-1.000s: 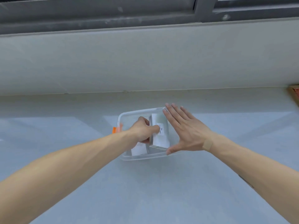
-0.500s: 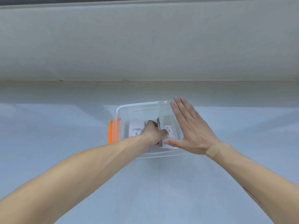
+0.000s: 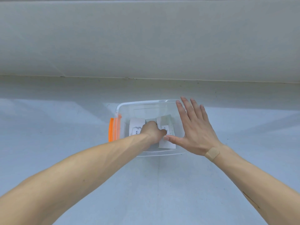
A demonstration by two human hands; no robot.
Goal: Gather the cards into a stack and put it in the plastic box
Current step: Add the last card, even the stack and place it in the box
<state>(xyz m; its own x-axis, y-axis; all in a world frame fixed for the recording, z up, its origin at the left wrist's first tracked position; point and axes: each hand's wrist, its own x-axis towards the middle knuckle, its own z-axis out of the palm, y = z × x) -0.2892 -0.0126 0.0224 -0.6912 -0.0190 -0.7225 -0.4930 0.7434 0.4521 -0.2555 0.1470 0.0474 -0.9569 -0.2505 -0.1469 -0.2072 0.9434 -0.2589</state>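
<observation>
A clear plastic box (image 3: 142, 102) stands on the pale surface in the middle of the head view. My left hand (image 3: 151, 132) reaches down inside it, fingers curled on a stack of white printed cards (image 3: 167, 123) that leans toward the box's right side. Another white card (image 3: 136, 125) with printed text lies in the left part of the box, partly hidden by my left hand. My right hand (image 3: 194, 130) is spread flat over the right end of the box, holding nothing, its thumb tip touching the stack's near face.
An orange latch (image 3: 111, 129) sticks out from the box's left end. A light wall (image 3: 146, 46) rises behind the surface, a short way beyond the box. A tan plaster sits on my right wrist (image 3: 211, 152).
The view has tilted down and the dark window frame is gone from sight. My left hand has gone deeper into the box with the stack, and the card on the left now shows.
</observation>
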